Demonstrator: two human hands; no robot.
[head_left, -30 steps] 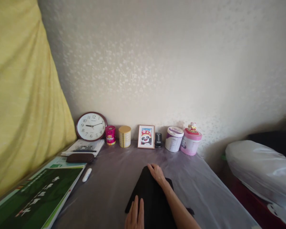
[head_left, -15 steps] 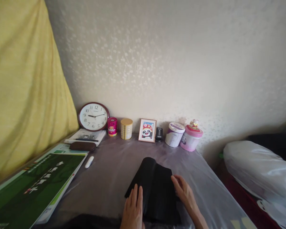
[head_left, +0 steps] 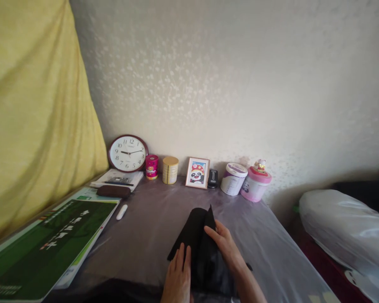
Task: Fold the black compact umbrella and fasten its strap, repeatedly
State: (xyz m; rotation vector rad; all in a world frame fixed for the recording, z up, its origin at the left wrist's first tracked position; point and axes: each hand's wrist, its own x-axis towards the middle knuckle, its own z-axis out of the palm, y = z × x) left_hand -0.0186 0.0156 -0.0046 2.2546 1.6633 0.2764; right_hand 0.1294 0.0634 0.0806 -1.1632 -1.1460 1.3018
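Observation:
A folded black sheet that looks like cloth lies on the table close to me, its far end curved over. My left hand rests flat on its left part, fingers stretched out. At the right, my right hand pinches the edge of the sheet's right flap between thumb and fingers. That flap stands raised and leans to the left, with a pointed corner sticking up. A darker, shinier black surface shows below it, partly hidden by my right forearm.
On the left lie a green book, a brown case and a white pen-like object. Along the wall stand a clock, a pink tin, a yellow-lidded can, a framed panda picture, and two tubs.
My right hand has taken the sheet's right flap up off the table and moved it leftward. My left hand stays on the left part. The view has shifted slightly.

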